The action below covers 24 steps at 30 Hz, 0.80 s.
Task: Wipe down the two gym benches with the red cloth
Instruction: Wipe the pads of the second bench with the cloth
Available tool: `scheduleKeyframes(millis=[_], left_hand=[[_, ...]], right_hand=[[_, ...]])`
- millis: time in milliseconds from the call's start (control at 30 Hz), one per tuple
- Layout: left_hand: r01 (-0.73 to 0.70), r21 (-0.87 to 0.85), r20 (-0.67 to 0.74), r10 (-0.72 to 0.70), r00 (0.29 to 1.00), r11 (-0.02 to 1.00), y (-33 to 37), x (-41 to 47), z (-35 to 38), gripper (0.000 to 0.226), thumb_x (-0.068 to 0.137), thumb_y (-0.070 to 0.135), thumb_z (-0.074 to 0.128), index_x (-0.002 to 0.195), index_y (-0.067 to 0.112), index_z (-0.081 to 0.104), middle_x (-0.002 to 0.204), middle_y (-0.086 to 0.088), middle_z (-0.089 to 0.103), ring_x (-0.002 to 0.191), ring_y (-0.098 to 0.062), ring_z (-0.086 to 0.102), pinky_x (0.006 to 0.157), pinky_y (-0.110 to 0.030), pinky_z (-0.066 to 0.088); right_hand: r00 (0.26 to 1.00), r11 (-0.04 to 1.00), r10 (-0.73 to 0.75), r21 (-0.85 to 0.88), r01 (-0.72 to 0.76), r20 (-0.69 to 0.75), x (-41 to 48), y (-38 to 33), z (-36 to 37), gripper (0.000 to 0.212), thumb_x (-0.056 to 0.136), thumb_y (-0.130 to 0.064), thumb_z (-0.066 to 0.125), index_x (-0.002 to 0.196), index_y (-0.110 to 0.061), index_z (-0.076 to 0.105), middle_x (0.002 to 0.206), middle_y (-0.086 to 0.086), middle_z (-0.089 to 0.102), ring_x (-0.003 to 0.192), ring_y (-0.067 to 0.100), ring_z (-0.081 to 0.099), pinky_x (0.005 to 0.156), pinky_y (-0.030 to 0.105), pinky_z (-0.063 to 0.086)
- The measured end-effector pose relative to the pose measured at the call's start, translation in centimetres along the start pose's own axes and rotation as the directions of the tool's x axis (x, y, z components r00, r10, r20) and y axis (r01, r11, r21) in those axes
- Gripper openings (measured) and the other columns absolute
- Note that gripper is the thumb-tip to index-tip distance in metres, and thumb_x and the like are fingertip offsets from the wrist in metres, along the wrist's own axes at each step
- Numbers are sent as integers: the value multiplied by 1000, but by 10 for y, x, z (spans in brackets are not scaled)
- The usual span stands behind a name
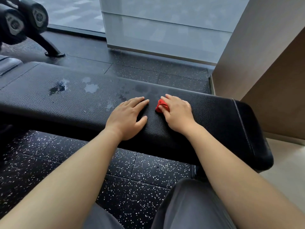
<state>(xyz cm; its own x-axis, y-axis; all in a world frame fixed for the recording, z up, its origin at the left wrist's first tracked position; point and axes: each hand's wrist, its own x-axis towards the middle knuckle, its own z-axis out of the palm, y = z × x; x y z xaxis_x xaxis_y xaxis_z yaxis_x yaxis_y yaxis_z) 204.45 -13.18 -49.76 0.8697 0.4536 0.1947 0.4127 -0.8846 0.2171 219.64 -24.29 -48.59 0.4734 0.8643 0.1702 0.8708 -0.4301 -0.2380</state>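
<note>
A black padded gym bench runs across the view from left to right. Wet patches lie on its left half. My left hand rests flat on the bench pad, fingers straight. Just to its right, my right hand presses a bunched red cloth onto the pad; most of the cloth is hidden under the palm and fingers. Part of a second bench pad shows at the far left edge.
A dumbbell rack with black dumbbells stands at the back left, its foot on the speckled rubber floor. A glass wall is behind the bench and a beige wall to the right. My knees are at the bottom.
</note>
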Motion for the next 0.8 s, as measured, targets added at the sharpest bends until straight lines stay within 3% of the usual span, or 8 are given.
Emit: scheduleKeyframes(millis=[200,333,433,600,733,800], left_hand=[[13,18,15,-13,1000,1000,1,1,-1,81,74,59,14,145,26,34,153,5,30,141,-14,25,116,-31,18],[17,-7,14,-17,1000,1000,1,0,-2,78,75,59,17,144,26,36,152,5,31,140,-14,27,116,-29,16],[32,-25,14,-31,999,999,3,0,-4,69,80,53,28,143,27,37,152,7,31,140,-13,27,115,-26,15],[38,-29,-11,-38,999,999,1,-1,-3,77,74,58,19,141,28,40,150,7,34,139,-13,29,114,-25,15],[41,-30,-25,-42,999,999,0,-1,-3,75,75,58,21,140,28,42,149,8,36,138,-12,30,113,-22,15],[43,-28,-26,-44,999,999,1,-1,-3,74,75,58,21,140,28,42,149,8,37,138,-12,31,112,-21,15]], right_hand=[[997,997,-68,21,69,-36,-29,-2,-1,47,94,-39,43,135,-18,47,143,2,44,131,21,39,106,39,25],[986,987,-141,62,147,-88,-55,2,0,58,85,-47,32,127,-15,57,135,6,54,124,25,49,101,46,36],[990,987,-132,84,136,-56,-31,4,0,55,86,-45,36,129,-16,55,137,7,51,127,25,47,103,46,34],[998,998,-66,16,67,-8,45,11,11,42,95,-37,44,134,-21,48,143,1,44,132,21,38,107,41,28],[999,999,-40,-27,40,6,90,13,14,30,95,-39,39,115,-23,57,123,1,57,115,27,52,92,41,37],[999,999,3,-38,-2,39,102,12,10,30,96,-40,38,110,-24,59,120,4,60,111,30,54,92,41,39]])
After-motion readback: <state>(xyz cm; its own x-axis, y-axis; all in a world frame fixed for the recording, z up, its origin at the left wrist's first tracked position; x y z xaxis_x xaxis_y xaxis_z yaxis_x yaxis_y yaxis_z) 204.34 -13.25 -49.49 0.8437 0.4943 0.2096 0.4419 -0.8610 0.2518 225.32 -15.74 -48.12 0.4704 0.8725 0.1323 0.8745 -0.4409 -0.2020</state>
